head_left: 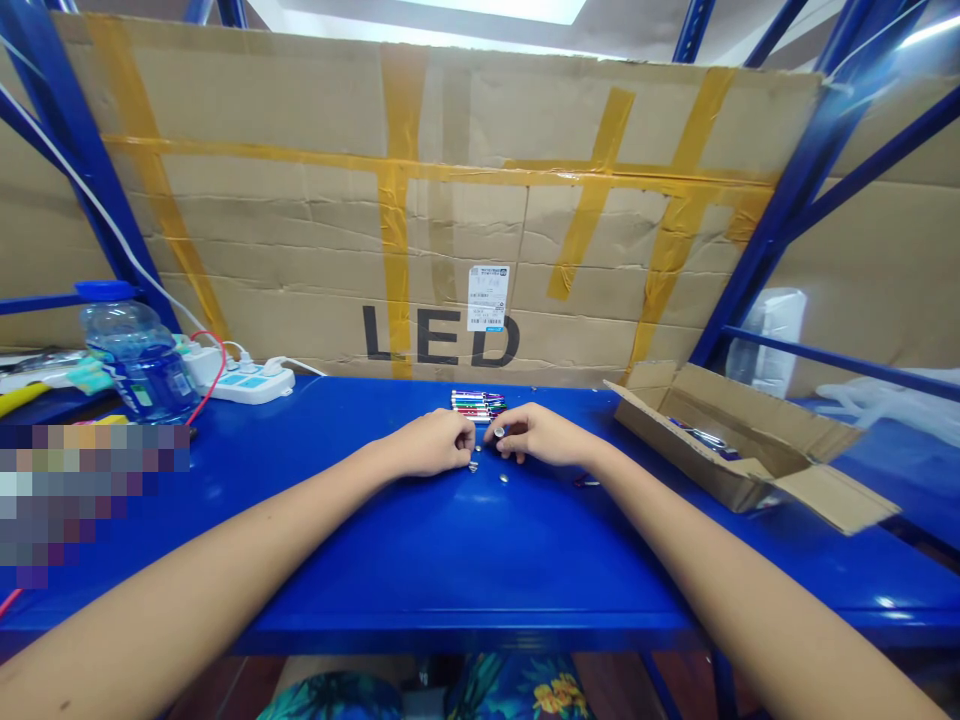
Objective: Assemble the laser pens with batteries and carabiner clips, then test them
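My right hand (536, 436) pinches a small silver disc (499, 432), which looks like a button cell, between thumb and fingers. My left hand (435, 443) is curled closed just to the left of it, with its fingertips down at the tabletop; whatever they hold is hidden. Beside those fingertips lie small silver discs (473, 466), and another disc (504, 478) rests nearer to me. Behind both hands, a row of slim metallic tubes (471, 399) in purple, green, red and other colours lies side by side. A dark reddish tube (586, 481) lies partly hidden by my right forearm.
An open cardboard box (739, 490) with some tubes inside stands at the right. At the left are a blue-capped plastic bottle (139, 360) and a white power strip (255, 381). A large cardboard sheet (315, 230) walls the back of the blue table (450, 560).
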### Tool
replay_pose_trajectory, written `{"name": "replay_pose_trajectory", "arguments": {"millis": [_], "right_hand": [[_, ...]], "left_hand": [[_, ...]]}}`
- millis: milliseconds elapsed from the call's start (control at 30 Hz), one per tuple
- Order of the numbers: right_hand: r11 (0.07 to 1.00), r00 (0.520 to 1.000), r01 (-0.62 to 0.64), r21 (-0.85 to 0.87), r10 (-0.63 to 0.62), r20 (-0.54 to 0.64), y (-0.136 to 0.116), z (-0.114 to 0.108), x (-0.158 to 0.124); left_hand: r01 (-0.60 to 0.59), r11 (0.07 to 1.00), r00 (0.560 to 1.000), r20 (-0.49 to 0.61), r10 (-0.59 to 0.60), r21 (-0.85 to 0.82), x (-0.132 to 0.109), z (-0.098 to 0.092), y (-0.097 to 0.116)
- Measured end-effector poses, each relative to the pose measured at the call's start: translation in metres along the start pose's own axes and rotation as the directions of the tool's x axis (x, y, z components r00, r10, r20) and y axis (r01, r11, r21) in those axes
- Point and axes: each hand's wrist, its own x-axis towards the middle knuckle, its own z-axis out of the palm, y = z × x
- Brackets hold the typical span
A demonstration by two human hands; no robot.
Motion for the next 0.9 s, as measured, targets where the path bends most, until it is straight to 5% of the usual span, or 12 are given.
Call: {"name": "replay_pose_trajectory", "arguments": {"millis": [133,300,400,500,667,900], "right_hand": [[1.0,1.0,0.012,-0.018,-0.012,0.009,0.001,0.0,0.0],[0.999,1.0,0.031,0.019,-0.031,-0.003,0.002,0.0,0.001],[0.997,0.997,0.076,0.01,-0.076,-0.019,0.002,0.001,0.002],[0.998,0.997,0.066,0.005,-0.066,-0.047,0.002,0.002,0.003],[0.999,0.999,0.027,0.024,-0.026,-0.028,0.002,0.002,0.004],[0.999,1.0,0.029,0.018,-0.029,-0.012,0.004,0.0,0.002]], "left_hand": [[0.02,1.0,0.999,-0.028,-0.02,-0.019,0.0,-0.003,0.001],[-0.118,0.983,0.945,-0.288,0.154,0.141,-0.006,-0.007,0.024],[-0.353,0.925,0.915,-0.154,0.373,0.142,-0.012,0.002,0.049],[-0.439,0.875,0.894,0.0,0.448,0.204,-0.014,0.02,0.067],[-0.403,0.907,0.915,0.074,0.397,0.125,-0.007,0.036,0.074],[-0.284,0.959,0.94,0.19,0.283,-0.021,-0.009,0.018,0.069]]}}
